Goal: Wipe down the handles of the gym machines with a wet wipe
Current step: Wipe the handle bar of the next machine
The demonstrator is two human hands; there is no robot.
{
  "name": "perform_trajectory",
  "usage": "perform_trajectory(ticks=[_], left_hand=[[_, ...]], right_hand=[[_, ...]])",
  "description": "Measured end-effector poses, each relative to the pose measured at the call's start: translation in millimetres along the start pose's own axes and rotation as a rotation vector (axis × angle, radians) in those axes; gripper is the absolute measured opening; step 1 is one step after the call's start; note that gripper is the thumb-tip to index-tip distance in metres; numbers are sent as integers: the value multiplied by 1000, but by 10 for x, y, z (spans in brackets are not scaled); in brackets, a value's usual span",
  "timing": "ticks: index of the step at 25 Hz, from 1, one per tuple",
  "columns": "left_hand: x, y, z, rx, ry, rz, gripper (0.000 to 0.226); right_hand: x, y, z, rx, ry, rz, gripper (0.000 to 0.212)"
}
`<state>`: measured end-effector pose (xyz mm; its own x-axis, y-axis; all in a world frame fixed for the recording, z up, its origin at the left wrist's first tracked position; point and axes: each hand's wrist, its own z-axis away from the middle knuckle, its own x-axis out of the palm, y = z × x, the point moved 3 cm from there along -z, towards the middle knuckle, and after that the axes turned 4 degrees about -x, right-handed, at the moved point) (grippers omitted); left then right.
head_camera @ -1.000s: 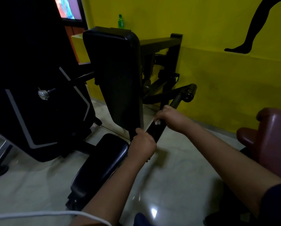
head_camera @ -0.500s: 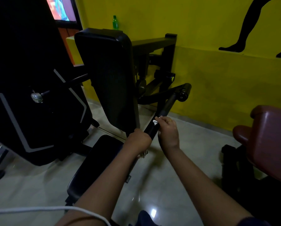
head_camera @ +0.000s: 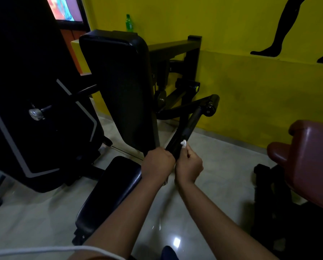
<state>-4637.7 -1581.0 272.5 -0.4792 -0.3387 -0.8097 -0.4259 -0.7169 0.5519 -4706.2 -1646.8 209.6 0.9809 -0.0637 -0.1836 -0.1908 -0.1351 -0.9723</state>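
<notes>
Both forearms reach forward side by side. The left hand (head_camera: pixel 158 163) is clenched round the lower end of the slanted black cylindrical machine handle (head_camera: pixel 189 124), knuckles up. The right hand (head_camera: pixel 189 164), just beside it, pinches a small crumpled white wet wipe (head_camera: pixel 183 143) against the handle's right side, beside the tall black padded backrest (head_camera: pixel 123 91).

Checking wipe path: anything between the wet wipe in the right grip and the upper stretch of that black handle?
Nothing visible. The right grip pinches the wet wipe against the handle; above it the handle runs bare to the roller end. The left grip holds lower down, off that path.
</notes>
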Motion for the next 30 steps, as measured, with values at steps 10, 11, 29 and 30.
perform_trajectory(ticks=[10,11,29,30], left_hand=[[49,-33,-21,245,222,112,26],[50,-35,-31,272,243,113,26],[126,158,-26,270,84,-308,24],[132,185,-23,271,87,-314,25]], right_hand=[[202,62,76,894,-9,-1072,16],[150,86,155,897,-13,-1058,17],[77,89,-432,176,-2,-143,14],[18,70,-352,55,-19,-45,15]])
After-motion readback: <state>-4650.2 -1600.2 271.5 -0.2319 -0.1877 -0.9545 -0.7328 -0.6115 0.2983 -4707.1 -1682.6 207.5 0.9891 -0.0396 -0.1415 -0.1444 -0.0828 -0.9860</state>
